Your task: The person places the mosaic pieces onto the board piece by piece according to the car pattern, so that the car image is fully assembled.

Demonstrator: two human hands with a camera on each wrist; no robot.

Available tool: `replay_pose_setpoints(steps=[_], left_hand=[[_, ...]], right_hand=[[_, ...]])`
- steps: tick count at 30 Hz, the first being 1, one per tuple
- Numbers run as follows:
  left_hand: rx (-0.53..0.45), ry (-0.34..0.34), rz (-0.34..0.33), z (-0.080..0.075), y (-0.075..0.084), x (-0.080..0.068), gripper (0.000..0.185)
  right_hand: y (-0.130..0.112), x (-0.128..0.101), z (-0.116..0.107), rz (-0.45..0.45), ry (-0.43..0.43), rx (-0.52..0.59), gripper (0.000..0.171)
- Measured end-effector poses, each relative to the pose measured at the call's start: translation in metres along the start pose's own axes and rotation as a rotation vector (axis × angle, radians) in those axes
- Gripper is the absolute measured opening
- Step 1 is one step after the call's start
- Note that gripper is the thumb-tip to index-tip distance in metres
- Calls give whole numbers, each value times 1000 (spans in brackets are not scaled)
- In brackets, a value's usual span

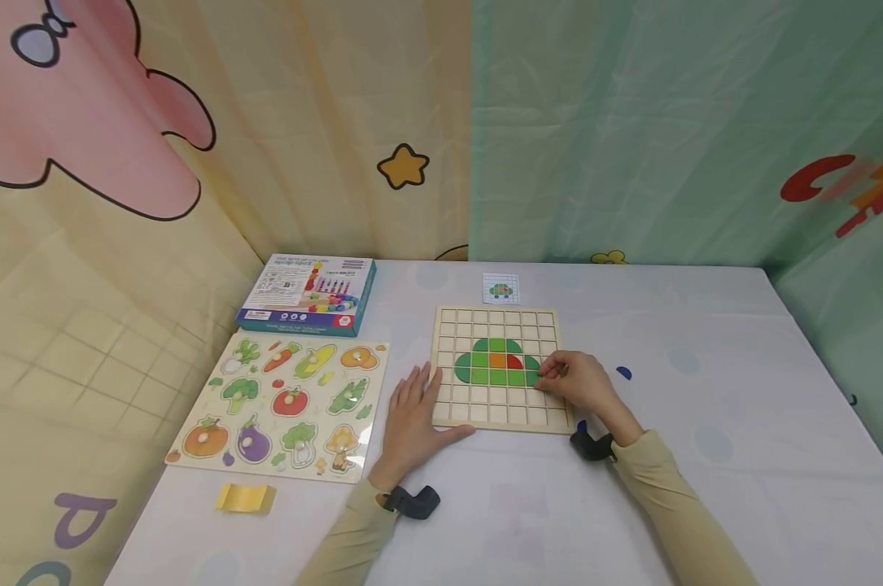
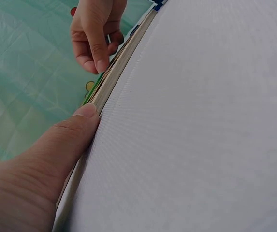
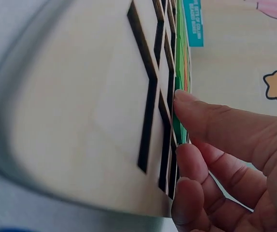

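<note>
At the frame's centre, a grid board lay on the white-clothed desk, the left hand spread along its lower-left corner, the right hand pinching a green piece. Seating it seemed the step; next likely called for careful alignment. Printed curtains hung across the top.

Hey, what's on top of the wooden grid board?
Green tiles, an orange tile and a red tile lie on the board. The right hand covers some squares at the right, so whatever is beneath it can't be seen.

Wrist views low beside board
</note>
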State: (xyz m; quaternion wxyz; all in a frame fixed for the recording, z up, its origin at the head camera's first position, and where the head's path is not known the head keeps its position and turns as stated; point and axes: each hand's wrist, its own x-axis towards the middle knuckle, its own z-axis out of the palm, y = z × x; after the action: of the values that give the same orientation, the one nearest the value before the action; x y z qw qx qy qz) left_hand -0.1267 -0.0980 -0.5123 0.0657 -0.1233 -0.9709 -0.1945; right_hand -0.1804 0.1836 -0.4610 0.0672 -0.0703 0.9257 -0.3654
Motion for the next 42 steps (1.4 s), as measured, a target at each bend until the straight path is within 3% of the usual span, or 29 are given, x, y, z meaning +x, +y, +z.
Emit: replay_pose_setpoints(steps=[11,19,26,30,35,42], left_hand=[[7,-16,-4,-2,2,0,107],[4,-4,-4,-2,2,-1,106],[-9,-12,-12,-3,2,-1,107],[-13,-14,-11,-3,2,-1,107],[-23,-14,-10,-3,3,0,106],[-17,-10,-6,-3,2,0,106]], right_hand=[[3,-7,-8,57,17,-16,18],[24,-27,-36,6,163,-42,26],[54,-38,-62,73,245,-69,42],[63,-43,-73,120,287,-74,38],[70,-44,-76,168,244,-88,30],[76,-39,-69,190,154,-123,33]])
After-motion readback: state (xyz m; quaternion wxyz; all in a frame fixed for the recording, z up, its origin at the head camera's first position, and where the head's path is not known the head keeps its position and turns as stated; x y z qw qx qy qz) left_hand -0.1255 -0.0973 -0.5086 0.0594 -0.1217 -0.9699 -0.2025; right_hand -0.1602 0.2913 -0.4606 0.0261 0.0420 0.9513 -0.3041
